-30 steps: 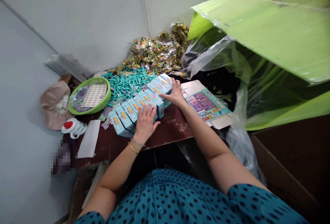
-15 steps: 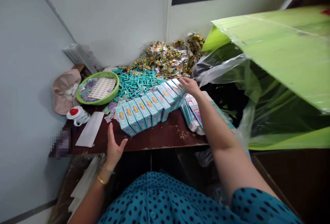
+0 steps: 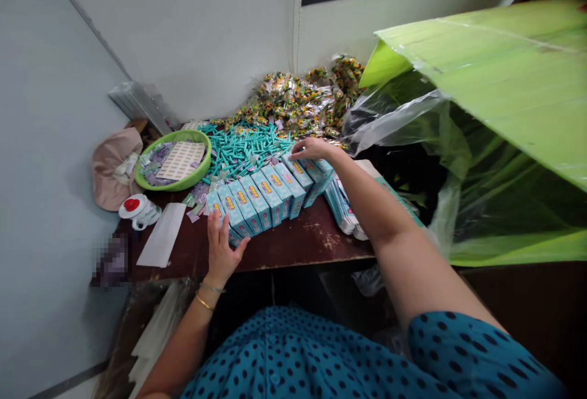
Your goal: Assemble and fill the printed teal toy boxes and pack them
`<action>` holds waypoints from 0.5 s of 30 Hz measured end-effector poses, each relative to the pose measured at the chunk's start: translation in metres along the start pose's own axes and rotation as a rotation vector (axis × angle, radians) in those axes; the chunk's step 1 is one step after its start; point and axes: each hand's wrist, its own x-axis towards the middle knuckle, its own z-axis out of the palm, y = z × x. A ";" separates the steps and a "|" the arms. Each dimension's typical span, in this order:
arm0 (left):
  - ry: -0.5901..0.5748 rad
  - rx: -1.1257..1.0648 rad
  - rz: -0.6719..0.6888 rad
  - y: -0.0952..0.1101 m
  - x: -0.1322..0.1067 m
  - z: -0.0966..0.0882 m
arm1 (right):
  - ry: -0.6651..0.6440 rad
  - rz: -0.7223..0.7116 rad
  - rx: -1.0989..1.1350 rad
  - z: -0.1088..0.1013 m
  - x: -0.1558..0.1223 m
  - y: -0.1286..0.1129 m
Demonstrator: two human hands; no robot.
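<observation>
A slanting row of small teal cardboard boxes (image 3: 259,200) with yellow-and-pink print stands along the front of the dark red table (image 3: 275,252). My left hand (image 3: 224,252) is at the row's left end, its fingers spread and its fingertips against the end box. Over the far top edges at the right end, my right hand (image 3: 312,149) has its fingers bent down onto the boxes; its thumb is hard to make out. Flattened teal-and-white cartons (image 3: 342,212) lie stacked beside the row, partly hidden by my right forearm.
Teal stick-like pieces (image 3: 243,148) lie heaped behind the boxes, with shiny patterned packets (image 3: 302,102) beyond. Leftward are a green basin (image 3: 205,163), a lidded cup (image 3: 144,212), a white paper strip (image 3: 161,237) and a pink cap (image 3: 112,169). A large green sheet cover (image 3: 495,81) hangs at right.
My left hand has moved up and right to touch the row's left end. My right hand has slid left along the tops, and the boxes at the right end now sit closer together.
</observation>
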 end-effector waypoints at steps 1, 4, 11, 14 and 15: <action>-0.001 -0.017 0.005 -0.001 -0.001 0.000 | 0.012 0.003 -0.006 0.002 -0.002 0.002; 0.045 -0.068 0.013 -0.001 -0.005 0.000 | 0.080 -0.076 -0.010 0.007 -0.001 0.006; 0.092 -0.256 -0.263 -0.006 -0.029 0.009 | 0.000 -0.270 0.092 0.018 0.004 0.007; 0.050 -0.380 -0.413 -0.017 -0.041 0.018 | 0.135 -0.334 0.203 0.014 0.003 0.021; 0.040 -0.426 -0.453 -0.022 -0.044 0.022 | 0.237 -0.327 0.272 0.011 0.002 0.030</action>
